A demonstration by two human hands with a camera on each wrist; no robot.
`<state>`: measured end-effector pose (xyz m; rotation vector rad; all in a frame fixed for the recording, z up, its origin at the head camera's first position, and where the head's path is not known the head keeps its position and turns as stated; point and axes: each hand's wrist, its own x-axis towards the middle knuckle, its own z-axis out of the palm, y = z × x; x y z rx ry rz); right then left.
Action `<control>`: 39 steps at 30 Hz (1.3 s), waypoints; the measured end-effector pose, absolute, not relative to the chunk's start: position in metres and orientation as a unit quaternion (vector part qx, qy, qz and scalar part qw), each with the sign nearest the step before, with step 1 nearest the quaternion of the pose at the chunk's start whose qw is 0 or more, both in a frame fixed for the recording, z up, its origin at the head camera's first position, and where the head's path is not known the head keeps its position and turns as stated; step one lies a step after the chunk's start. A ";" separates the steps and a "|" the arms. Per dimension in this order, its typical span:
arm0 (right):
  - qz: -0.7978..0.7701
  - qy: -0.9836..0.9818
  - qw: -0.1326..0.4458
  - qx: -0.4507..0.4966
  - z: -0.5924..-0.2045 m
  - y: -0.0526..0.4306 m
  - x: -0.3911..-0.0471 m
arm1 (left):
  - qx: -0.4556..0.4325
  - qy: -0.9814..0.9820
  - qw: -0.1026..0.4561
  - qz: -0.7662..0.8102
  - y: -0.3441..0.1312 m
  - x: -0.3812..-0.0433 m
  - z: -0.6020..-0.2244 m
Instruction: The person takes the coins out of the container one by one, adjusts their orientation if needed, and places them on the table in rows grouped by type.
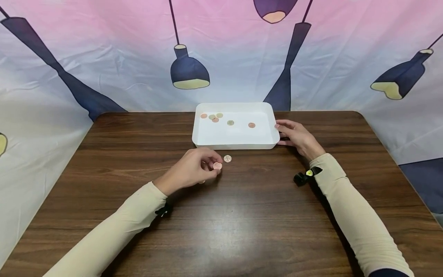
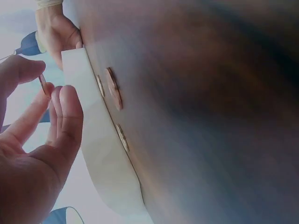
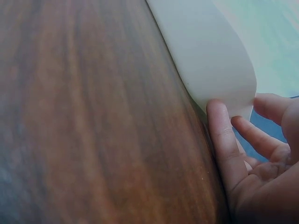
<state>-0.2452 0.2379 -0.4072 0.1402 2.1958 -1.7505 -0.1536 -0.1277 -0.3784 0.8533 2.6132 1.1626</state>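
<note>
My left hand [image 1: 194, 167] pinches a copper coin [image 1: 217, 166] between thumb and finger, just in front of the tray. In the left wrist view the pinched coin [image 2: 43, 85] shows edge-on, above the table. Beyond the fingertips a lighter coin [image 1: 227, 158] lies flat on the wood. More loose coins [image 2: 113, 88] lie near the tray's wall in that wrist view, mostly hidden behind the hand from the head. My right hand [image 1: 299, 138] rests its extended fingers against the right end of a white tray [image 1: 235, 146]; a fingertip [image 3: 217, 107] touches the outer wall.
Inside the tray several copper and brass-coloured coins [image 1: 230, 122] lie scattered, mostly toward the back left. The tray stands at the far edge of a brown wooden table [image 1: 235, 227]. Behind it hangs a cloth backdrop [image 1: 138, 69] printed with lamps.
</note>
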 end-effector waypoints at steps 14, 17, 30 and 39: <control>-0.617 0.767 0.168 0.050 -0.411 0.237 -0.244 | 0.234 0.892 0.102 0.374 -0.119 -0.135 -0.382; -0.615 0.768 0.170 0.052 -0.411 0.236 -0.244 | 0.209 0.887 0.117 0.396 -0.116 -0.128 -0.380; -0.619 0.766 0.166 0.048 -0.406 0.239 -0.247 | 0.102 0.837 0.133 0.521 -0.108 -0.119 -0.369; -0.615 0.769 0.166 0.055 -0.407 0.239 -0.247 | 0.081 0.884 0.103 0.449 -0.097 -0.116 -0.382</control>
